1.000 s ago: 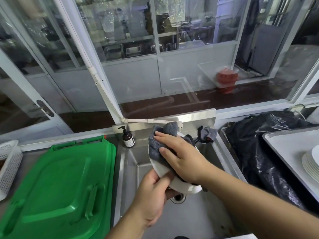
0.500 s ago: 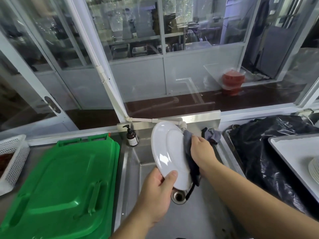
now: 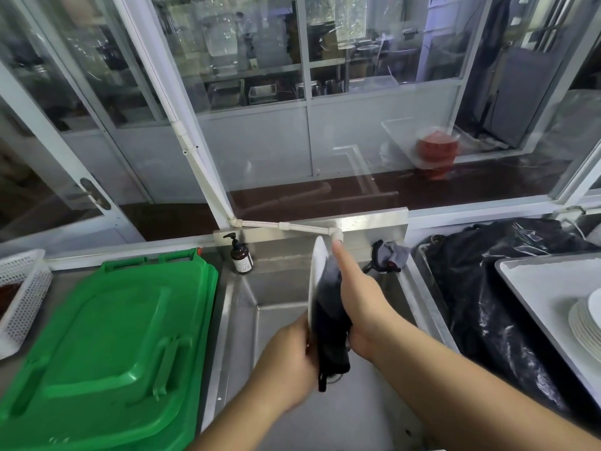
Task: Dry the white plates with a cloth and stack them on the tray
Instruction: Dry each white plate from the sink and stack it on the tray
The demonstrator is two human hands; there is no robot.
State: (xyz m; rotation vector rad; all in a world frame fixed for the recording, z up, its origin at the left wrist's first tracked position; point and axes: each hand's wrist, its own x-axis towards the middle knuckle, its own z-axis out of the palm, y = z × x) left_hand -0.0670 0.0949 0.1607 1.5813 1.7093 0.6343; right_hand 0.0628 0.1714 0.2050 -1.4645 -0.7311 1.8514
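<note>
A white plate (image 3: 317,275) stands on edge over the steel sink (image 3: 279,288), seen almost edge-on. My left hand (image 3: 289,362) grips its lower rim. My right hand (image 3: 359,301) presses a dark grey cloth (image 3: 330,320) flat against the plate's right face, fingers straight and pointing up. The cloth's tail hangs below the plate. At the far right a stack of white plates (image 3: 585,323) sits on a pale tray (image 3: 536,281).
A green bin lid (image 3: 107,346) lies left of the sink, with a white mesh basket (image 3: 22,288) beyond it. A brown pump bottle (image 3: 241,258) and a second grey rag (image 3: 390,255) sit at the sink's back. A black plastic bag (image 3: 487,288) lies between sink and tray.
The plate has turned from face-on to nearly edge-on. My right hand has slid with the cloth from the front face round to the plate's back face and spread flat.
</note>
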